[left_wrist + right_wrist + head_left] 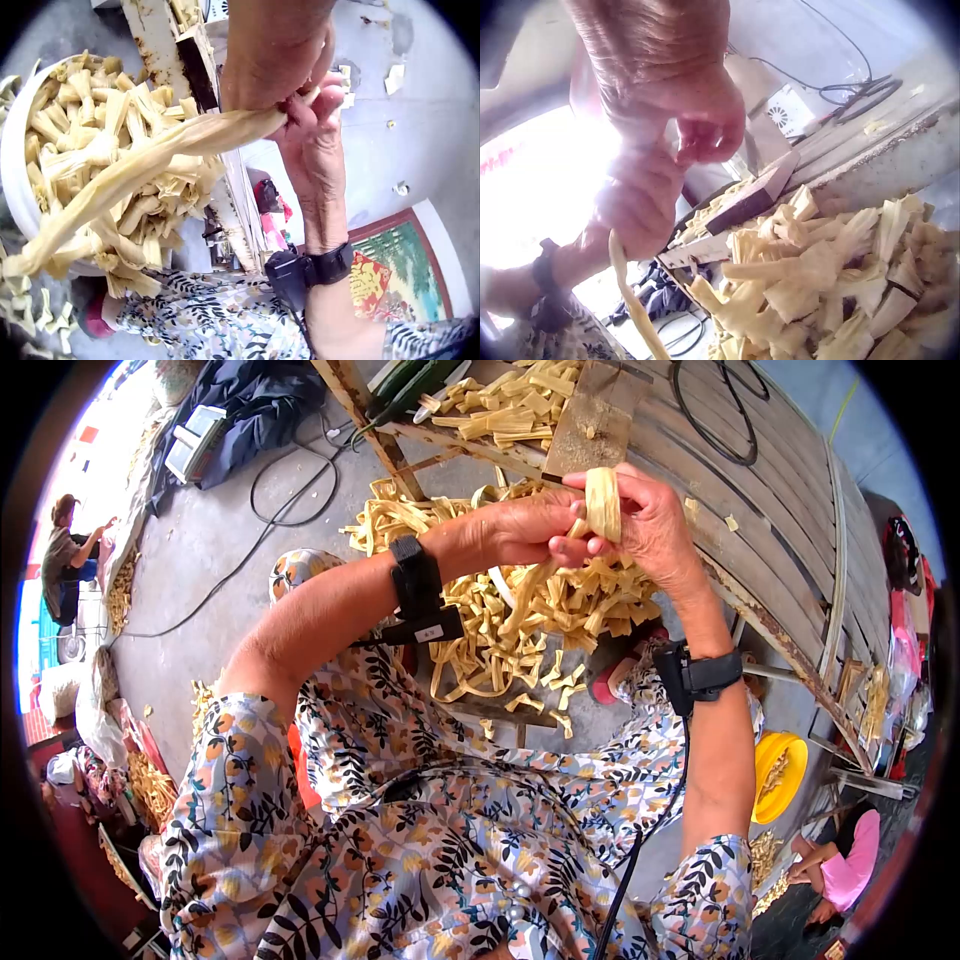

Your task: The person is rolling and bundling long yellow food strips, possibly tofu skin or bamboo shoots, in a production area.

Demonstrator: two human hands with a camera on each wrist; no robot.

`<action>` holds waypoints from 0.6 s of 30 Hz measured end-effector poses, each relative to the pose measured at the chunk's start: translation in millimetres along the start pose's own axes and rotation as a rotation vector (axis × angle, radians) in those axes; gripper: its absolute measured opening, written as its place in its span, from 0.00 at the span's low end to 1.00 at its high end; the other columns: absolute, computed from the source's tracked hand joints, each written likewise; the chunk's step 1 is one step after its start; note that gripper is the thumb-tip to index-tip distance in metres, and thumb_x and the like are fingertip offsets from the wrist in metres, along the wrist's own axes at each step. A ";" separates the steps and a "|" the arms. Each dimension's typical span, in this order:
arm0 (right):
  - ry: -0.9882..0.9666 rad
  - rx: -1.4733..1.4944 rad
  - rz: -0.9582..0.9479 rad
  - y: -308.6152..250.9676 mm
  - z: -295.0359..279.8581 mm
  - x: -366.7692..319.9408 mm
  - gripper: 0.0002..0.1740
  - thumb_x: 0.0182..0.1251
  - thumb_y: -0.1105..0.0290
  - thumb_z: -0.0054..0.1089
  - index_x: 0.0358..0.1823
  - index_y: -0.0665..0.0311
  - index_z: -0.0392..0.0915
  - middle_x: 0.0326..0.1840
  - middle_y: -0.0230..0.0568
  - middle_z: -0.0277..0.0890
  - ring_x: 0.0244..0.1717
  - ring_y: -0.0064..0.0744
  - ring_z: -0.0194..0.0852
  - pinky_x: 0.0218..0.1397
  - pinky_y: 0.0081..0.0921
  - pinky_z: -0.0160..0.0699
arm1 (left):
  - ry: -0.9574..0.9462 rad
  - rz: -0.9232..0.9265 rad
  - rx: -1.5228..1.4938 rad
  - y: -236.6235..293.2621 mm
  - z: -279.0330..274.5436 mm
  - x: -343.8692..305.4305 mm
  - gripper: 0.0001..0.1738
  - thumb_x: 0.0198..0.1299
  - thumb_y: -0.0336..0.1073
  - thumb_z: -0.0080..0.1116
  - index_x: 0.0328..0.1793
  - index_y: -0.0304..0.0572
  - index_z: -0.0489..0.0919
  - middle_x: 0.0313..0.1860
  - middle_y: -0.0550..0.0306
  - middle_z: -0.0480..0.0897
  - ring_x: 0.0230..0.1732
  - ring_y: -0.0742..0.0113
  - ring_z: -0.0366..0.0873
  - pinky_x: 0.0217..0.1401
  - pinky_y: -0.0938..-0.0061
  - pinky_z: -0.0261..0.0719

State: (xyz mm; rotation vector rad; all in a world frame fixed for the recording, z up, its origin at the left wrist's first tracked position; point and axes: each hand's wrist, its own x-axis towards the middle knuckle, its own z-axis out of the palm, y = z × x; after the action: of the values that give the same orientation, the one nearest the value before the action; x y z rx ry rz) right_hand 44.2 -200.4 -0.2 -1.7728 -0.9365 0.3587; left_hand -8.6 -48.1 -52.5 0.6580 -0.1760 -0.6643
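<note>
Both hands meet over a heap of knotted strips (590, 600). A pale yellow, ribbon-like strip (602, 500) is looped over the fingers of my right hand (655, 525). My left hand (535, 525) pinches the same strip close beside the loop, fingertips against the right fingers. From between the hands, the strip's long, twisted tail (142, 169) hangs down across the heap in the left wrist view. Part of the loop is hidden behind the fingers there. The heap sits in a white tub (16, 161), with more knotted pieces lying below it.
A slatted wooden table (765, 550) with a rusty metal edge stands ahead to the right. A board (598, 415) and loose strips (500, 410) lie on it. A yellow basin (790, 800) is at right. A black cable (225, 575) crosses the floor; two people sit farther off.
</note>
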 end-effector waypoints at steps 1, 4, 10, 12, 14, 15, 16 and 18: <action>0.078 -0.052 -0.114 5.9 1.9 0.0 0.15 0.52 0.65 0.63 0.40 0.62 0.79 0.28 0.31 0.75 0.22 0.18 0.69 0.26 0.16 0.68 | 0.114 0.082 0.019 -0.1 1.4 2.1 0.17 0.62 0.41 0.48 0.46 0.32 0.71 0.25 0.63 0.74 0.16 0.88 0.64 0.19 0.91 0.61; 0.372 -0.410 -0.149 11.4 2.7 -0.2 0.15 0.47 0.68 0.63 0.39 0.60 0.79 0.29 0.34 0.74 0.27 0.33 0.72 0.30 0.23 0.69 | 0.445 0.349 0.272 7.0 12.5 7.3 0.13 0.65 0.36 0.43 0.46 0.33 0.72 0.27 0.59 0.76 0.17 0.81 0.66 0.23 0.88 0.66; 0.146 -0.067 0.241 24.0 -3.1 7.9 0.10 0.54 0.66 0.62 0.24 0.67 0.79 0.11 0.36 0.68 0.16 0.14 0.58 0.21 0.21 0.63 | 0.557 0.424 0.756 17.9 22.8 -4.2 0.14 0.64 0.38 0.44 0.41 0.32 0.73 0.26 0.57 0.77 0.21 0.79 0.72 0.24 0.86 0.70; 0.094 -0.046 0.308 24.5 -1.8 8.2 0.09 0.53 0.67 0.62 0.25 0.66 0.79 0.12 0.37 0.69 0.16 0.17 0.61 0.22 0.22 0.64 | 0.554 0.362 0.805 21.6 25.2 -6.3 0.14 0.63 0.39 0.46 0.39 0.31 0.72 0.24 0.56 0.78 0.21 0.77 0.74 0.23 0.84 0.71; 0.086 -0.141 0.310 26.4 1.3 5.1 0.07 0.52 0.68 0.61 0.26 0.66 0.79 0.13 0.39 0.70 0.15 0.20 0.64 0.22 0.23 0.65 | 0.564 0.366 1.147 18.0 26.7 -6.7 0.16 0.62 0.41 0.48 0.40 0.31 0.71 0.22 0.55 0.77 0.20 0.76 0.75 0.21 0.82 0.72; 0.102 -0.248 0.276 28.2 3.7 2.5 0.06 0.52 0.69 0.61 0.26 0.65 0.79 0.13 0.40 0.71 0.15 0.22 0.65 0.22 0.24 0.65 | 0.564 0.368 1.319 16.9 27.8 -6.3 0.17 0.61 0.42 0.50 0.40 0.31 0.71 0.20 0.54 0.77 0.19 0.75 0.75 0.20 0.81 0.72; 0.117 -0.355 0.240 28.1 5.8 1.3 0.06 0.51 0.70 0.61 0.26 0.65 0.79 0.14 0.41 0.72 0.15 0.24 0.67 0.22 0.25 0.65 | 0.634 0.396 1.387 13.9 26.8 -4.3 0.18 0.59 0.43 0.52 0.42 0.32 0.68 0.18 0.52 0.76 0.18 0.74 0.75 0.19 0.78 0.72; 0.213 -0.339 0.168 23.4 13.9 -0.6 0.04 0.51 0.71 0.60 0.26 0.64 0.79 0.18 0.43 0.73 0.19 0.26 0.71 0.24 0.26 0.67 | 0.627 0.462 1.444 11.3 14.7 -0.8 0.16 0.60 0.42 0.50 0.41 0.33 0.67 0.19 0.52 0.76 0.19 0.74 0.75 0.19 0.79 0.72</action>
State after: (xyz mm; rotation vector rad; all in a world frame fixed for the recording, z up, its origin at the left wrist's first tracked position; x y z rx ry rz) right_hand 44.9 -195.0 -26.9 -2.1592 -0.7286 0.1161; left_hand -8.6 -48.4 -34.0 2.0871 -0.1951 0.2625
